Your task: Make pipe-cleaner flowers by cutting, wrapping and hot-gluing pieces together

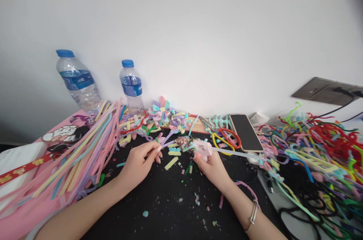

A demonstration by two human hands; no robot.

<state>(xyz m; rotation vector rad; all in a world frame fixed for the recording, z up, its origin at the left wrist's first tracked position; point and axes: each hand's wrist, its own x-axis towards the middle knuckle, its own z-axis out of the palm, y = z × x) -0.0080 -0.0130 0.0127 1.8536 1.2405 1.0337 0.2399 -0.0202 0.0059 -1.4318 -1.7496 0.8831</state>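
My left hand point(144, 156) pinches a purple pipe cleaner point(169, 136) between thumb and fingertips, left of the middle of the black table. The strip slants up and right toward a cluster of pastel pieces. My right hand point(211, 166) is wrapped round a small pale pink glue gun point(202, 148), with a long translucent glue stick point(236, 152) running out of its back to the right. The gun's front end, crusted with coloured fluff point(184, 143), points left at the purple strip; whether they touch I cannot tell. Short yellow pieces point(171, 163) lie below it.
Pastel pipe cleaners point(76, 149) lie in a bundle at left, with a tangled heap point(320, 153) at right. A fluffy flower point(161, 109), scissors point(229, 137) and a phone point(246, 132) lie along the wall. Two water bottles point(78, 81) stand behind. Scraps dot the black surface point(167, 213).
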